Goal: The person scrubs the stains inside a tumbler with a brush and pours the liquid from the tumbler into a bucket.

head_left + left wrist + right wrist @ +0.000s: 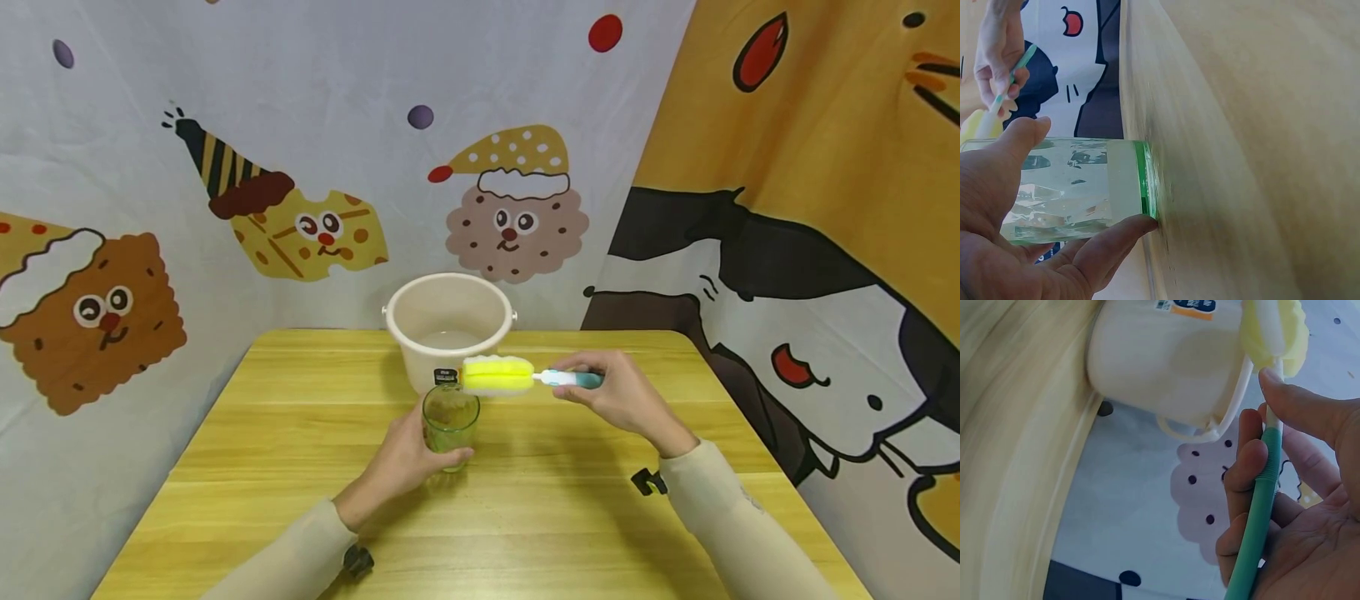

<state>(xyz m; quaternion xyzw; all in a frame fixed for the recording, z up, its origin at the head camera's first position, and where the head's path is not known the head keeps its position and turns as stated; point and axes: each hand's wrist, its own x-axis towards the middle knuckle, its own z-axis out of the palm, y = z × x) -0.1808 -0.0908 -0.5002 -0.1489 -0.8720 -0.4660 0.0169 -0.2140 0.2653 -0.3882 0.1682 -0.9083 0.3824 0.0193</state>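
My left hand (405, 450) is curled round a clear green drinking glass (452, 417), which stands upright with its mouth up. In the left wrist view the green base of the glass (1079, 187) is right at the tabletop. With thumb and fingers my right hand (618, 392) grips a sponge bottle brush (498, 375) by its white and teal handle (1263, 487). The brush lies level in the air, its yellow and white sponge head pointing left, just above and behind the rim of the glass.
Behind the glass a cream plastic bucket (450, 333) with a dark label stands near the back edge of the wooden table (300, 433). Cloth printed with cartoon figures (322, 233) hangs behind the table and along its sides.
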